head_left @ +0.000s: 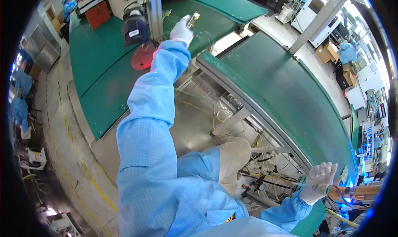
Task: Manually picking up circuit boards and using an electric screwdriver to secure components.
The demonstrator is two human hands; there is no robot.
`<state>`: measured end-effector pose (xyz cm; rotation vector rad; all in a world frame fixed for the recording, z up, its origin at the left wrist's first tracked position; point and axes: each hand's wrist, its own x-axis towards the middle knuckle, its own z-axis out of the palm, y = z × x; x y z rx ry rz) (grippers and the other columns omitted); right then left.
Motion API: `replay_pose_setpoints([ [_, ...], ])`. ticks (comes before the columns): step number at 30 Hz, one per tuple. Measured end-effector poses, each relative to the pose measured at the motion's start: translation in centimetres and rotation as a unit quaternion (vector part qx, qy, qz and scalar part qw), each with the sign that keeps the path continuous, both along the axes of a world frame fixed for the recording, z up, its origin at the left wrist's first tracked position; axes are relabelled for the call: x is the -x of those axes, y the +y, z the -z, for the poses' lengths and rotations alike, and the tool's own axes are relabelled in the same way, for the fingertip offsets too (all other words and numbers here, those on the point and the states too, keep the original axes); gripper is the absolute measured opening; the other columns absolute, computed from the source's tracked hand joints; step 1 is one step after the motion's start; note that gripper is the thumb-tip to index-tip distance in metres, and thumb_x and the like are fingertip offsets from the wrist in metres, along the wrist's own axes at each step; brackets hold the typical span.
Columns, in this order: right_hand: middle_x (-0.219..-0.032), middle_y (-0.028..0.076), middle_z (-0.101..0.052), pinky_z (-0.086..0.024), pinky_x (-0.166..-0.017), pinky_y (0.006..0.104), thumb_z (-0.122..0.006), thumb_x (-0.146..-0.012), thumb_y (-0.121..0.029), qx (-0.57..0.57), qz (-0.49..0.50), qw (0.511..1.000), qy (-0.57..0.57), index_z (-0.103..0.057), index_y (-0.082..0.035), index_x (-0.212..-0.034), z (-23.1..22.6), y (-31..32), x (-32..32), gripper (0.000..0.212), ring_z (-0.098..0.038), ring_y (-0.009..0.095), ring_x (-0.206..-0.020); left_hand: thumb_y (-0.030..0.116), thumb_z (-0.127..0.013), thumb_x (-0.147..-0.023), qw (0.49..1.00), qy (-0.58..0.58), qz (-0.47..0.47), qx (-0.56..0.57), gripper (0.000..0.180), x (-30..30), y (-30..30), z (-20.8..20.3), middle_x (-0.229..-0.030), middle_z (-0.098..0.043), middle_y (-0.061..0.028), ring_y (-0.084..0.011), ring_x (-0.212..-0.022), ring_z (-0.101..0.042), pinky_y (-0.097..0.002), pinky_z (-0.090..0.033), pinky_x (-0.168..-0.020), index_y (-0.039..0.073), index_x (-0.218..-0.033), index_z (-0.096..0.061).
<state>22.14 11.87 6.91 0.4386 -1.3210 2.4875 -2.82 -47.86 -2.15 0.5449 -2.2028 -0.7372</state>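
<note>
Green conveyor belts [286, 92] run through the room, one curving away on the right and another [99, 67] stretching off to the far left. Between them the frame is open, with pale cables [215, 112] and metal struts showing underneath. A grey upright post [154, 11] rises at the far side, with a dark lamp-like unit [134, 29] just to its left and a red translucent disc [143, 56] lying on the belt below. Yellow lines mark the floor [74, 162] on the left.

The person wears a light blue suit and white gloves. The left hand [182, 29] is stretched far out, just right of the post, closed around a small shiny metal piece [192, 19] that sticks out above the fingers over the far belt. The right hand [320, 179] is near, at the lower right by the belt's edge, fingers curled around a thin rod-like tool [331, 190] with a greenish band; its tip is lost in blue glare.
</note>
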Motion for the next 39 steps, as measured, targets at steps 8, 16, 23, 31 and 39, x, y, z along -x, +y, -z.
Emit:
replay_pose_setpoints([
  [8,-0.071,-0.001,-0.050,-0.040,-0.046,0.0252,-0.047,-0.095,-0.043,0.041,0.111,0.966,-0.231,-0.057,-0.012,-0.095,0.1,1.1,-0.4,0.032,-0.048,0.012,-0.058,0.013,-0.055,-0.080,0.938,-0.075,-0.186,0.282,0.042,1.2,-0.9,0.2,-0.123,-0.052,-0.0083,-0.0316,-0.123,-0.043,-0.0420,-0.036,-0.103,0.021,-0.121,-0.056],
  [16,-0.082,0.004,-0.062,-0.042,-0.057,0.0248,-0.062,-0.088,-0.031,-0.327,0.120,0.873,-0.340,-0.059,-0.007,-0.095,0.0,2.0,5.9,0.025,-0.055,0.011,-0.065,0.011,-0.065,-0.077,0.933,0.037,0.266,0.241,0.054,0.0,18.8,-0.5,-0.129,-0.051,-0.0167,-0.0327,-0.119,-0.049,-0.0395,-0.042,-0.099,0.013,-0.128,-0.049],
  [23,-0.094,0.016,-0.067,-0.049,-0.081,0.0329,-0.063,-0.077,-0.039,-0.619,0.331,0.643,-0.307,-0.065,0.002,-0.097,4.3,12.8,11.6,0.046,-0.064,0.026,-0.085,0.030,-0.070,-0.078,0.837,0.108,0.479,0.243,0.050,-7.2,35.9,-0.9,-0.124,-0.052,-0.0170,-0.0350,-0.117,-0.050,-0.0403,-0.045,-0.095,0.013,-0.123,-0.054],
  [31,-0.128,0.022,-0.050,-0.032,-0.107,0.0378,-0.064,-0.077,-0.046,-0.759,0.477,0.346,-0.278,-0.049,0.000,-0.128,7.8,30.0,14.9,0.070,-0.041,0.034,-0.125,0.037,-0.066,-0.081,0.847,0.102,0.427,0.299,0.051,-7.3,36.9,-0.5,-0.121,-0.052,-0.0184,-0.0359,-0.115,-0.050,-0.0416,-0.046,-0.093,0.009,-0.122,-0.055],
  [39,-0.138,0.025,-0.040,-0.028,-0.109,0.0392,-0.061,-0.078,-0.058,-0.670,0.547,0.344,-0.366,-0.039,0.007,-0.135,10.9,44.8,12.5,0.088,-0.037,0.036,-0.130,0.042,-0.060,-0.083,0.842,-0.003,0.437,0.316,0.046,-6.8,38.2,-1.4,-0.121,-0.053,-0.0166,-0.0340,-0.118,-0.046,-0.0435,-0.041,-0.097,0.009,-0.116,-0.059],
])
